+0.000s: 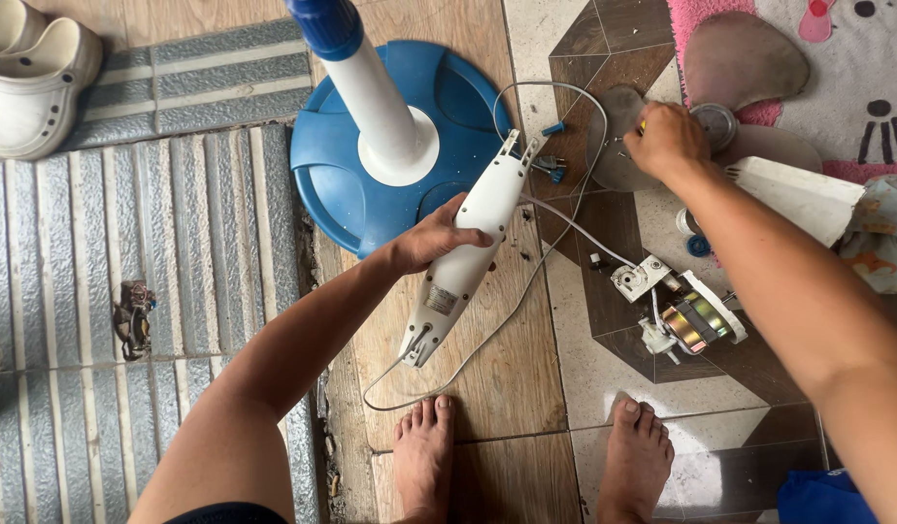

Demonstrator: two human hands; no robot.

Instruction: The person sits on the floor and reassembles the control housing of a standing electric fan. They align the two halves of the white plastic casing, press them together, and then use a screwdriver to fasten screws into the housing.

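My left hand (431, 236) grips a long white plastic fan housing part (468, 257), held tilted above the floor, with a white cord (487, 340) trailing from its lower end. My right hand (665, 139) reaches to the far right and pinches a small yellowish item over the translucent grey fan blades (740, 60); what it holds is too small to tell. A bare fan motor with copper windings (696, 320) lies on the tiles between the hands and my feet. The blue round fan base (347, 184) with its white pole (376, 97) stands behind the left hand.
Small blue screws or plugs (552, 171) lie by the base. A white housing cover (798, 194) rests at right next to cloth. White clogs (31, 78) sit at top left. A ribbed grey mat (99, 252) covers the left floor. My bare feet (424, 456) stand at the bottom.
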